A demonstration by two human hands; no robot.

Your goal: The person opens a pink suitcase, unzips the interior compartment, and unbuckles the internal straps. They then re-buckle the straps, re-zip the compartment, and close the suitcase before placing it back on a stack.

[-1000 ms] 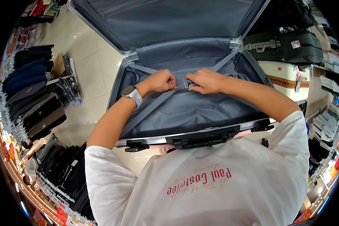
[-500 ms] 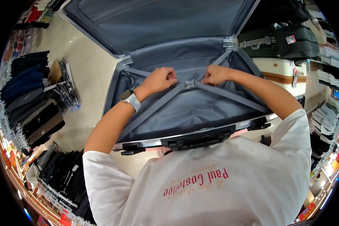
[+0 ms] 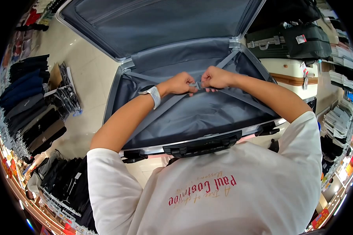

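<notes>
A suitcase point(image 3: 110, 98) lies open in front of me, its grey-lined lid point(image 3: 164, 23) raised at the far side. Grey straps point(image 3: 161, 107) cross its lower half and meet at a plastic buckle point(image 3: 198, 85). My left hand point(image 3: 179, 83), with a watch on the wrist, is closed on the buckle's left side. From the right, my right hand point(image 3: 216, 77) pinches the buckle's other side. The fingers partly cover the buckle, so whether it is fastened cannot be told. Both hands are just above the lining.
Stacked cases stand at right: a cream one with a brown band point(image 3: 286, 69) and a dark green one point(image 3: 262, 42). Racks of dark clothes point(image 3: 27, 105) line the left. Folded clothes point(image 3: 339, 117) fill shelves at far right. The suitcase's black handle point(image 3: 202, 147) faces me.
Both hands have moved inward from the straps beside the buckle and closed on the buckle itself. My left wrist has turned. The view has shifted slightly.
</notes>
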